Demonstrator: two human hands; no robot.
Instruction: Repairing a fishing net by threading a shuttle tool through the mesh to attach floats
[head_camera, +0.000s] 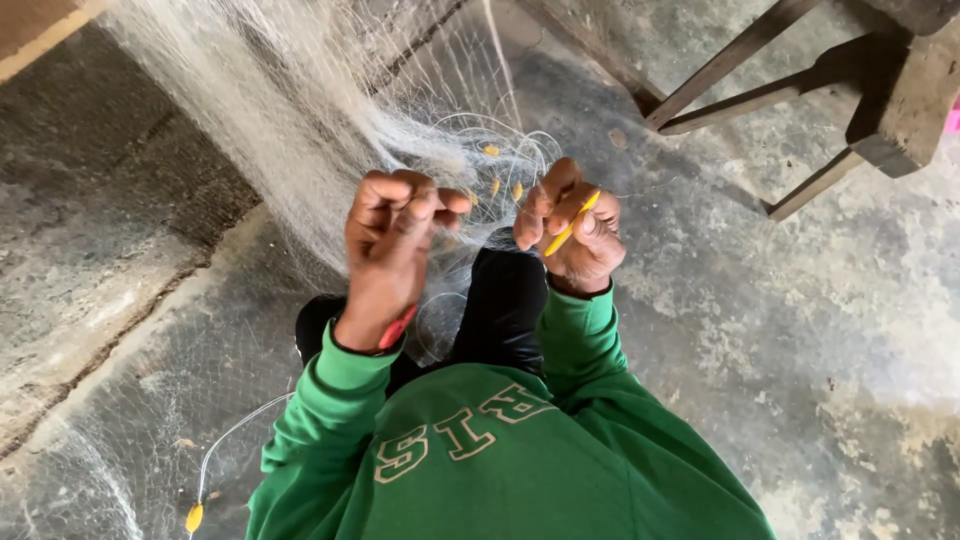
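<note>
Partly hidden in fine net (300, 110), your left hand (392, 232) clenched mesh; right hand (572, 228) pinched a yellow needle (572, 224) above stained concrete floor (800, 330).

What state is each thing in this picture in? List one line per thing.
Left hand: fisted, gripping net strands.
Right hand: closed on a yellow netting needle.
Fishing net: bunched, hanging taut towards the hands, spread on the concrete floor.
Yellow float: lying on the floor.
Wooden stool: standing, partly in view.

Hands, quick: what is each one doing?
Left hand: closed, pinching the fishing net.
Right hand: closed on a yellow needle.
</note>
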